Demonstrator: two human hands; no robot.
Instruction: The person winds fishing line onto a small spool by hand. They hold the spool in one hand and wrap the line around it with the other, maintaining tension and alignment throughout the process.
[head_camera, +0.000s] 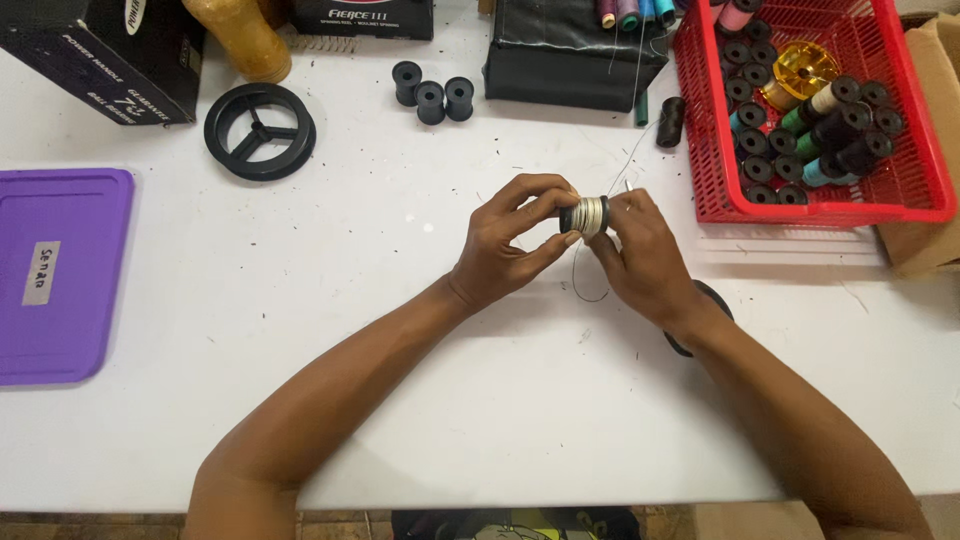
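Head view shows both hands meeting above the middle of the white surface (400, 300), gripping a small black spool (585, 215) wound with pale thread; its long axis lies level, running left to right. Left hand (505, 245) pinches one end, right hand (645, 260) clasps the other, a thin thread (590, 290) looping below, red basket (905, 180) near

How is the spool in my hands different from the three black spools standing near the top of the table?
The held spool is wound with pale thread and lies sideways between the left hand and right hand. The three black spools look bare, stand upright and sit untouched on the table. All have black flanged ends.
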